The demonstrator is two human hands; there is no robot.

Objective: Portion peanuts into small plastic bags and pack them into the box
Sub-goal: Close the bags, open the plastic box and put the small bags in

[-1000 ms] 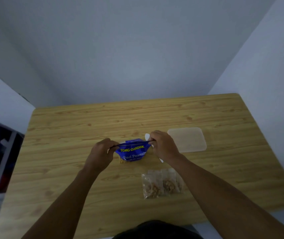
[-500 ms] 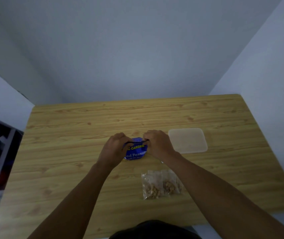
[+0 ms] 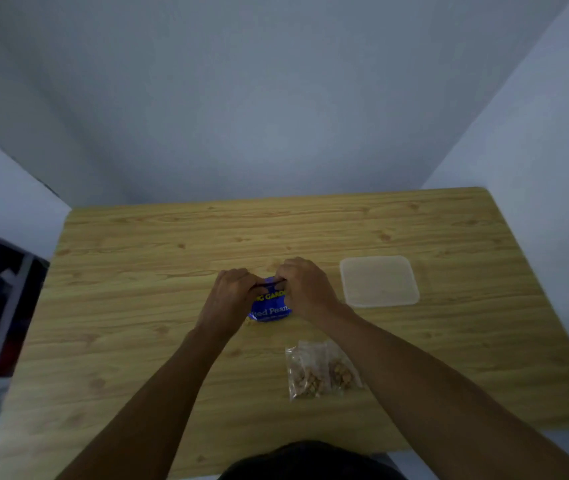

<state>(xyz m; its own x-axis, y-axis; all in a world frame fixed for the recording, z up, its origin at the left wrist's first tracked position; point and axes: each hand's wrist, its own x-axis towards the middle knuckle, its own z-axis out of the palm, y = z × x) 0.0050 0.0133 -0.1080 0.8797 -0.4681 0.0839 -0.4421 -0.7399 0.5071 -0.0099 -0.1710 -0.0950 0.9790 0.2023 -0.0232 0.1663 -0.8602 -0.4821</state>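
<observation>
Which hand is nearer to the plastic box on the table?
Right. The right hand pinches the blue packet just left of the plastic box, not touching it; the left hand pinches the packet's far side, farther from the box.

1. Peanut packet [image 3: 271, 304]: deep blue, with yellow lettering above white lettering.
2. Table [image 3: 172, 341]: light yellowish wood-grain pattern, streaked, with scattered darker brown knots.
3. Plastic box [image 3: 379, 281]: plain, translucent milky white.
4. Small bags [image 3: 321, 370]: clear plastic, with tan peanuts showing through.
5. Walls [image 3: 276, 98]: plain pale bluish grey, lighter on the right side.
</observation>
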